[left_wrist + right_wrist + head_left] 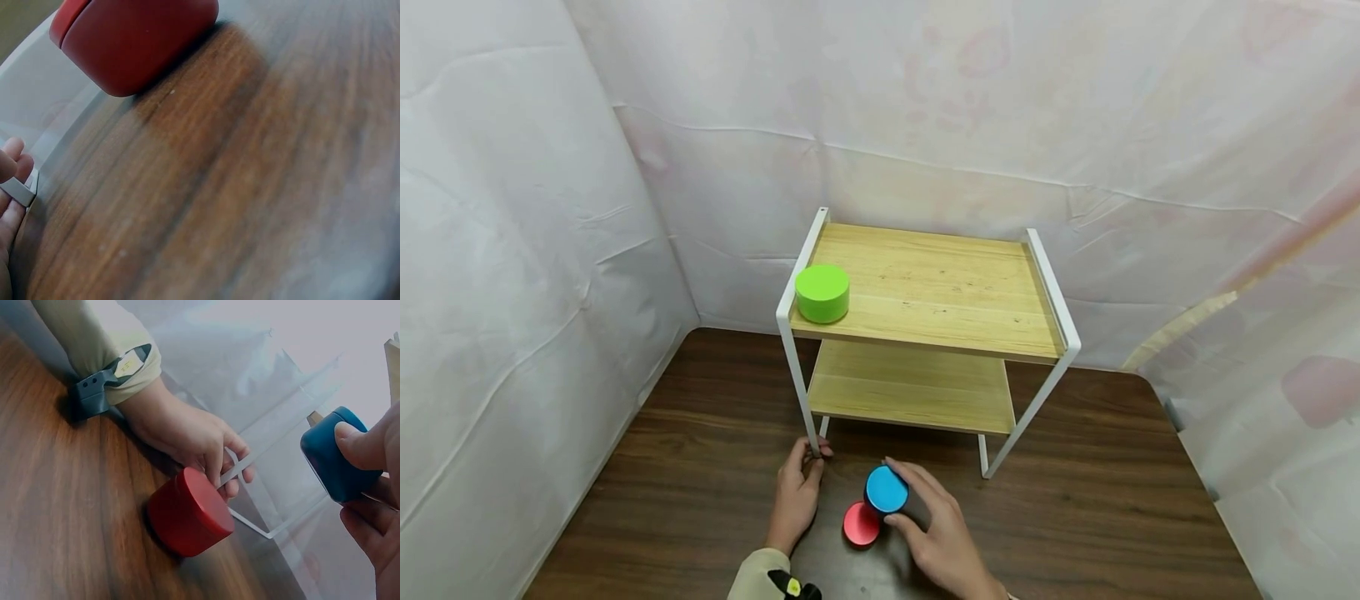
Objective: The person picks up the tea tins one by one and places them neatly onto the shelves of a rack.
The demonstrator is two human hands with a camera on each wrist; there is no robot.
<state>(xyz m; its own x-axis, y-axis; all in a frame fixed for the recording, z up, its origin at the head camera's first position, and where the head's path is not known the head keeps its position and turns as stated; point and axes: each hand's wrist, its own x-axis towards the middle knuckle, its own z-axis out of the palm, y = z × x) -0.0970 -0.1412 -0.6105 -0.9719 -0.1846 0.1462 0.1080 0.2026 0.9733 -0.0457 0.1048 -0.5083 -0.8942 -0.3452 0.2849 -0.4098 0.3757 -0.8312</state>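
Observation:
A round blue lidded container (887, 489) is pinched between the thumb and fingers of my right hand (942, 533); the right wrist view shows the blue container (342, 453) held up off the table. My left hand (795, 500) grips the front left leg of a small two-tier rack near its foot, its fingers (232, 487) around the white bar. Between the two hands a round red lidded container (861, 525) stands on the table. In the left wrist view the red container (137, 44) is at the top, partly cut off by the frame.
The rack has light wooden shelves (940, 292) and a white frame (1051, 287). A green round container (822, 293) sits at the top shelf's front left corner. Pale cloth (887, 108) hangs behind and at both sides of the dark wooden table (1097, 492).

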